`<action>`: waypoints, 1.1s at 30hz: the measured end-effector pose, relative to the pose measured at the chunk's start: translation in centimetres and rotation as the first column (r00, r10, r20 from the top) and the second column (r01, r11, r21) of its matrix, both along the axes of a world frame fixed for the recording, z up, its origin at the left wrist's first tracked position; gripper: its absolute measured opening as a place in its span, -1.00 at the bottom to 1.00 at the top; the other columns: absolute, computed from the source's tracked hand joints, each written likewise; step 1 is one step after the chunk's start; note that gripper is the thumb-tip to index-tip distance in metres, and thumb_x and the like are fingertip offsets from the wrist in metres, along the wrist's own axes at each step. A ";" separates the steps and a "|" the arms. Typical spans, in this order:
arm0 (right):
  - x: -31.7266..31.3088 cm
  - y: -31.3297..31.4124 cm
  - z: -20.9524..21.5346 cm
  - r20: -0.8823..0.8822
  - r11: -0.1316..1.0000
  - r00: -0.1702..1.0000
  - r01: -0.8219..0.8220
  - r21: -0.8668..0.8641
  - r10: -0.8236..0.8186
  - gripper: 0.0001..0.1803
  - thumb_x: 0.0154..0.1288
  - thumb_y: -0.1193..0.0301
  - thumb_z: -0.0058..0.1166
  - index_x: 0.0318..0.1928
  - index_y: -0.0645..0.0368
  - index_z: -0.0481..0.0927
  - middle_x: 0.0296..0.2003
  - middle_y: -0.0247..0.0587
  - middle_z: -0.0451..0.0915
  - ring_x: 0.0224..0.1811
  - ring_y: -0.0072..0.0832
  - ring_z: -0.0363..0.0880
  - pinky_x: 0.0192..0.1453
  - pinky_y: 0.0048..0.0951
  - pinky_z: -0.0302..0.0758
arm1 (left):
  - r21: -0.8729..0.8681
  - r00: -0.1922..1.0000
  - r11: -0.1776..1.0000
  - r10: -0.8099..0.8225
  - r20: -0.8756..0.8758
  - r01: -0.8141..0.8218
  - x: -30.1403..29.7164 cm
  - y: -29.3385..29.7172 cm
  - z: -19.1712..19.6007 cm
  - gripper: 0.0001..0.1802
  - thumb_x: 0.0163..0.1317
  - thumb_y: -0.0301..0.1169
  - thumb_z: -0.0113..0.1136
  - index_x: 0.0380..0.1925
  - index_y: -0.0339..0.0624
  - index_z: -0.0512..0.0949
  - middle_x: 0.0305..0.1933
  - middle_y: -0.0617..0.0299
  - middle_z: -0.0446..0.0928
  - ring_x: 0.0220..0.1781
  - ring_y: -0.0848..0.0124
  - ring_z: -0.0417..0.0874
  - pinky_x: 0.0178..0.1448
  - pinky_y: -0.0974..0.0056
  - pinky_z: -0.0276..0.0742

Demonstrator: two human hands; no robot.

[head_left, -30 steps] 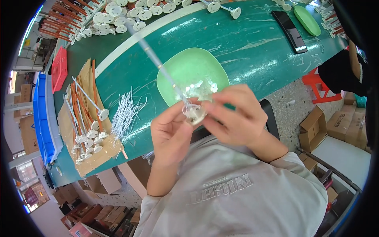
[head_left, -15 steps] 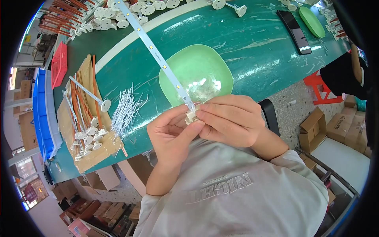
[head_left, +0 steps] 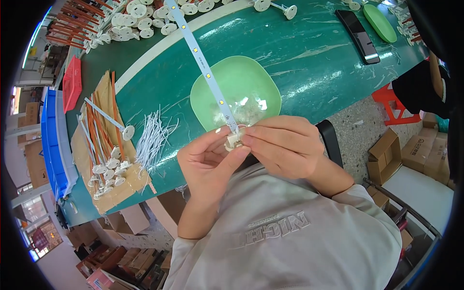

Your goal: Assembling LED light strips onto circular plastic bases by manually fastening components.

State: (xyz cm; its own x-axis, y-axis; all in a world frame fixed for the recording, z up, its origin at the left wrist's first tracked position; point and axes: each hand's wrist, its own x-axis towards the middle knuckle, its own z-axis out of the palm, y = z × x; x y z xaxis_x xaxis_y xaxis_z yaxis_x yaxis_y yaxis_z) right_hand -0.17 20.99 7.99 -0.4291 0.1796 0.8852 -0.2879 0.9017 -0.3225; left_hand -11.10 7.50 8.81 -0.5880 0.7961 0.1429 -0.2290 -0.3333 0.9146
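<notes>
A narrow white LED strip [head_left: 208,76] with small yellow chips slants up and away from my fingers. At its near end sits a white plastic end cap [head_left: 233,140]. My left hand [head_left: 208,159] pinches this cap between thumb and forefinger. From the other side, my right hand [head_left: 285,145] closes its thumb and fingertips on the same cap where it meets the strip. Below the strip stands a light green bowl [head_left: 208,104] with small clear pieces in it. What my fingertips cover on the cap is hidden.
White wires [head_left: 153,140] lie in a bundle left of the bowl. Further left, cardboard [head_left: 104,200] bears several strips with white round caps. A red basket [head_left: 72,83], a blue bin [head_left: 50,140], a phone [head_left: 357,36] and a green dish [head_left: 380,23] stand around the green table [head_left: 309,82].
The strip has swung a little more upright, its far end moving right. Both hands keep their pinch on the end cap. The view has shifted slightly.
</notes>
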 end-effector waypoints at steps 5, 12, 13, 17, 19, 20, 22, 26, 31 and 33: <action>0.1 0.7 0.4 -0.013 0.997 0.999 -0.038 0.064 0.039 -0.76 -0.17 0.64 0.28 -0.35 0.27 0.72 -0.26 -0.18 0.69 -0.28 -0.33 0.69 -0.28 -0.47 0.64 | 0.014 0.987 0.993 -0.118 0.112 0.117 -1.4 -0.6 -0.3 -0.66 0.23 -0.59 0.23 0.01 -0.48 0.51 0.02 -0.22 0.59 0.06 0.15 0.66 0.14 0.13 0.60; -0.2 0.2 -0.6 -0.040 1.000 0.999 0.001 0.016 0.000 -0.74 -0.12 0.59 0.37 -0.30 0.25 0.69 -0.27 -0.18 0.69 -0.29 -0.34 0.70 -0.31 -0.48 0.64 | -0.117 0.999 0.993 -0.013 0.046 0.018 -0.5 0.3 0.3 -0.78 0.29 -0.57 0.17 -0.11 -0.50 0.58 -0.14 -0.10 0.66 -0.14 0.31 0.70 0.00 0.28 0.61; -0.2 0.1 -0.7 -0.049 0.999 0.998 0.037 -0.001 -0.037 -0.73 -0.11 0.58 0.38 -0.29 0.25 0.69 -0.27 -0.18 0.69 -0.31 -0.34 0.70 -0.32 -0.48 0.64 | -0.139 0.998 0.990 0.029 0.054 -0.021 -0.1 0.4 0.2 -0.79 0.30 -0.57 0.17 -0.13 -0.50 0.59 -0.16 -0.07 0.66 -0.17 0.34 0.70 -0.03 0.31 0.60; -0.1 -0.3 -0.8 -0.076 0.993 0.990 0.119 -0.018 -0.120 -0.74 -0.09 0.57 0.36 -0.29 0.25 0.68 -0.28 -0.19 0.69 -0.37 -0.37 0.69 -0.35 -0.48 0.64 | -0.168 0.998 0.984 0.055 -0.043 -0.062 0.4 0.6 0.2 -0.78 0.31 -0.54 0.18 -0.13 -0.51 0.59 -0.17 -0.07 0.66 -0.19 0.36 0.70 -0.08 0.32 0.65; -0.1 -0.1 -0.6 -0.060 0.994 0.992 0.109 0.011 -0.108 -0.76 -0.07 0.58 0.31 -0.28 0.25 0.68 -0.30 -0.21 0.68 -0.42 -0.39 0.67 -0.37 -0.48 0.64 | -0.186 0.999 0.981 0.050 0.000 -0.049 0.0 0.4 -0.1 -0.78 0.33 -0.51 0.16 -0.15 -0.51 0.59 -0.19 -0.06 0.66 -0.22 0.36 0.70 -0.15 0.30 0.70; -0.2 0.0 -0.7 -0.061 0.994 0.992 0.110 0.011 -0.109 -0.76 -0.07 0.58 0.31 -0.28 0.25 0.68 -0.30 -0.21 0.68 -0.42 -0.39 0.67 -0.37 -0.48 0.64 | -0.186 0.999 0.981 0.050 -0.001 -0.049 -0.2 0.3 -0.3 -0.78 0.33 -0.51 0.16 -0.15 -0.51 0.59 -0.19 -0.06 0.66 -0.22 0.36 0.70 -0.15 0.30 0.70; -0.2 0.0 -0.9 -0.063 0.997 0.995 0.080 -0.017 -0.081 -0.76 -0.07 0.60 0.32 -0.28 0.27 0.68 -0.31 -0.19 0.68 -0.42 -0.37 0.67 -0.37 -0.47 0.64 | -0.159 0.998 0.986 0.047 0.032 -0.041 -0.5 0.1 -0.8 -0.77 0.36 -0.48 0.12 -0.16 -0.50 0.59 -0.20 -0.07 0.65 -0.24 0.33 0.71 -0.19 0.27 0.74; -0.2 0.5 -0.7 -0.062 1.000 0.998 0.024 0.011 -0.023 -0.74 -0.09 0.62 0.34 -0.28 0.30 0.68 -0.31 -0.15 0.67 -0.41 -0.33 0.67 -0.38 -0.46 0.64 | -0.085 0.992 0.995 0.057 0.116 -0.047 -0.2 0.4 -0.5 -0.74 0.39 -0.46 0.07 -0.15 -0.51 0.59 -0.19 -0.10 0.65 -0.25 0.29 0.72 -0.16 0.23 0.75; 0.5 0.2 -1.0 -0.068 0.999 0.997 0.022 -0.030 -0.024 -0.70 -0.15 0.62 0.40 -0.30 0.31 0.66 -0.29 -0.11 0.67 -0.35 -0.26 0.70 -0.32 -0.43 0.69 | -0.141 0.997 0.990 0.036 0.063 -0.026 -0.2 0.2 -0.6 -0.74 0.39 -0.47 0.07 -0.13 -0.52 0.59 -0.18 -0.12 0.65 -0.26 0.29 0.72 -0.17 0.23 0.75; 0.6 0.1 -0.9 -0.064 0.999 0.998 0.024 -0.048 -0.027 -0.69 -0.16 0.62 0.41 -0.30 0.32 0.66 -0.29 -0.11 0.67 -0.34 -0.25 0.71 -0.31 -0.42 0.69 | -0.159 0.999 0.987 0.026 0.045 -0.019 -0.1 0.3 -0.3 -0.74 0.38 -0.47 0.07 -0.13 -0.52 0.58 -0.18 -0.12 0.65 -0.26 0.30 0.72 -0.17 0.23 0.75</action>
